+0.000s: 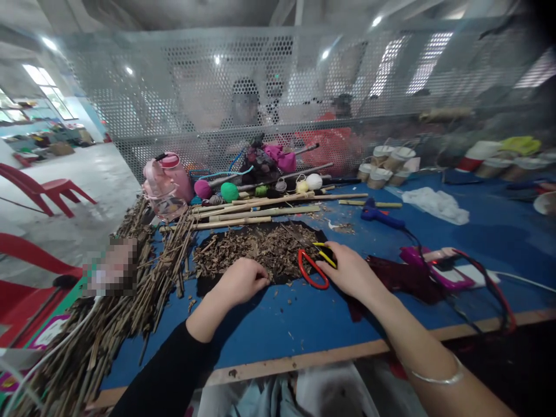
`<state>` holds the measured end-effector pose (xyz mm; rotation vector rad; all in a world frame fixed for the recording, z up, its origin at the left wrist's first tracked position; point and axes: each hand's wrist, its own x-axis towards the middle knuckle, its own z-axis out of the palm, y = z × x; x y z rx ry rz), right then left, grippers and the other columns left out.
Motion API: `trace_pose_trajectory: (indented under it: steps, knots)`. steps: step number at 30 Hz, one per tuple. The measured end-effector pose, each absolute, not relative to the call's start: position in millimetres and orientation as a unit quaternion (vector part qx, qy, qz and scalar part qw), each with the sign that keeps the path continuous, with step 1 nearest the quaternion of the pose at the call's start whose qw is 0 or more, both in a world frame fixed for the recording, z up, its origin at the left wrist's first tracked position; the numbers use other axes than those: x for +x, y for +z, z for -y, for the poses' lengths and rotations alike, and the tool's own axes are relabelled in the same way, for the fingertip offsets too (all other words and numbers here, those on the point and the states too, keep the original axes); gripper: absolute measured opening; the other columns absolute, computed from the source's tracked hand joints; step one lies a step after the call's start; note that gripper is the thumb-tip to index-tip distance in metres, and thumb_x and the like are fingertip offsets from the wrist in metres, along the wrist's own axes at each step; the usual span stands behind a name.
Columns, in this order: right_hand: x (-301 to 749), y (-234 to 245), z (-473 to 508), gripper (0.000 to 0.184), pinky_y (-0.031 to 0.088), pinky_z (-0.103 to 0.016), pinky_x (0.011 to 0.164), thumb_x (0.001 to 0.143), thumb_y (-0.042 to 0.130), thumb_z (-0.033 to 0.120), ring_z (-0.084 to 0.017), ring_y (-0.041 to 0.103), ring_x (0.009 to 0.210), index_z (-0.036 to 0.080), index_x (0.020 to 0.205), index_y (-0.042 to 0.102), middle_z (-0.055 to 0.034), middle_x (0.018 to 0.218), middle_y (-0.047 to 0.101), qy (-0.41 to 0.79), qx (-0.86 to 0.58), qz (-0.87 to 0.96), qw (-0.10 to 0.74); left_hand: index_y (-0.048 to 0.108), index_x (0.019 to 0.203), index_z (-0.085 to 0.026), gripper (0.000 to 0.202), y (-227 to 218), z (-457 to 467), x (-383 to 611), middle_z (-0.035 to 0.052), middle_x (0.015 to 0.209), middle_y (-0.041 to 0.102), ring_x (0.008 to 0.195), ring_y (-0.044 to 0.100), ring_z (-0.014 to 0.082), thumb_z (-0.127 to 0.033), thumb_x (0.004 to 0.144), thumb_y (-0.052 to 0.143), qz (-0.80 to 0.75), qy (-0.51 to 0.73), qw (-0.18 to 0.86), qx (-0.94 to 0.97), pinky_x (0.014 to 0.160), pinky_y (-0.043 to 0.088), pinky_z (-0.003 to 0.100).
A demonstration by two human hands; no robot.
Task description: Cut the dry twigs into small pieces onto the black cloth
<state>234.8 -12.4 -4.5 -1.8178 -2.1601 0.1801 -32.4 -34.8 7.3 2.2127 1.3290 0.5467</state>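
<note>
Scissors [313,265] sat gripped in our right hand [351,271] (red and yellow handles); our left hand [241,281], fisted, pinned the dark cloth [278,277]. Better kept taut, we reckoned.

The left hand [243,281] is closed into a loose fist, knuckles up, and rests low in the middle of the scene. Its forearm comes from the near left in a black sleeve. The right hand [350,269] lies just to the right, palm down, fingers curled and pointing left. Its bare forearm comes from the near right.
</note>
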Motion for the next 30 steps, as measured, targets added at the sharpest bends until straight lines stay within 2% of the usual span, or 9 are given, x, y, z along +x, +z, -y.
trace_pose_trajectory:
  steps: [4, 8, 11, 15, 20, 23, 26, 30]
  knots:
    - [225, 1, 10, 0.052, 0.044, -0.037, 0.082, 0.082, 0.046, 0.045, -0.03, 0.055, 0.104, 0.014, 0.123, 0.047, -0.0158, 0.116, 0.058, 0.077, -0.624, 0.763, 0.15, 0.072, 0.07, -0.02, 0.016, 14, 21, -27, 0.0028, 0.072, 0.068, 0.065, 0.059, 0.0156, -0.031, 0.071, 0.06, -0.56, 0.32, 0.282, 0.71, 0.062, 0.042, 0.024]
    - [217, 6, 6, 0.065, 0.046, -0.035, 0.073, 0.072, 0.056, 0.041, -0.03, 0.059, 0.098, 0.017, 0.13, 0.04, -0.0148, 0.115, 0.059, 0.107, -0.643, 0.75, 0.117, 0.069, 0.073, -0.015, 0.019, 12, 2, -17, -0.0009, 0.057, 0.06, 0.047, 0.048, 0.009, -0.033, 0.07, 0.064, -0.588, 0.421, 0.419, 0.549, 0.051, 0.04, 0.022]
    - [212, 12, 7, 0.067, 0.047, -0.034, 0.073, 0.069, 0.058, 0.035, -0.028, 0.061, 0.094, 0.017, 0.13, 0.039, -0.0138, 0.115, 0.059, 0.114, -0.659, 0.726, 0.161, 0.064, 0.067, -0.012, 0.017, 4, -3, -12, -0.0023, 0.056, 0.056, 0.045, 0.046, 0.0043, -0.028, 0.067, 0.07, -0.518, 0.5, 0.563, 0.405, 0.048, 0.04, 0.017]
    - [207, 21, 19, 0.059, 0.049, -0.034, 0.071, 0.071, 0.058, 0.041, -0.027, 0.062, 0.092, 0.022, 0.125, 0.045, -0.0095, 0.112, 0.063, 0.145, -0.654, 0.707, 0.228, 0.059, 0.066, -0.011, 0.015, -1, 3, -10, -0.0007, 0.062, 0.057, 0.05, 0.052, 0.003, -0.017, 0.066, 0.073, -0.442, 0.541, 0.676, 0.236, 0.051, 0.047, 0.013]
    - [194, 26, 37, 0.043, 0.046, -0.033, 0.085, 0.078, 0.053, 0.039, -0.024, 0.059, 0.102, 0.021, 0.117, 0.054, -0.0079, 0.116, 0.061, 0.181, -0.56, 0.764, 0.266, 0.06, 0.073, -0.01, 0.005, 3, 10, -9, 0.002, 0.067, 0.061, 0.053, 0.057, 0.003, -0.009, 0.074, 0.064, -0.391, 0.573, 0.702, 0.161, 0.054, 0.051, 0.011]
    - [183, 21, 45, 0.042, 0.047, -0.033, 0.082, 0.081, 0.05, 0.042, -0.022, 0.061, 0.096, 0.02, 0.116, 0.053, -0.0085, 0.113, 0.062, 0.191, -0.531, 0.784, 0.258, 0.059, 0.074, -0.011, 0.006, 6, 13, -7, 0.0015, 0.067, 0.062, 0.053, 0.057, 0.0027, -0.008, 0.074, 0.064, -0.383, 0.583, 0.701, 0.15, 0.053, 0.051, 0.009]
    - [175, 17, 50, 0.044, 0.048, -0.033, 0.076, 0.076, 0.055, 0.047, -0.022, 0.062, 0.089, 0.021, 0.112, 0.053, -0.0087, 0.107, 0.062, 0.184, -0.546, 0.779, 0.248, 0.058, 0.073, -0.011, 0.007, 7, 16, -6, 0.0022, 0.069, 0.062, 0.056, 0.059, 0.0038, -0.009, 0.074, 0.065, -0.378, 0.584, 0.702, 0.152, 0.052, 0.051, 0.009]
    - [169, 18, 56, 0.048, 0.046, -0.035, 0.08, 0.073, 0.058, 0.048, -0.024, 0.06, 0.093, 0.021, 0.113, 0.052, -0.0094, 0.109, 0.06, 0.188, -0.555, 0.776, 0.235, 0.059, 0.071, -0.01, 0.005, 8, 20, -4, 0.0016, 0.066, 0.061, 0.056, 0.059, 0.0035, -0.008, 0.075, 0.062, -0.367, 0.571, 0.712, 0.181, 0.053, 0.051, 0.009]
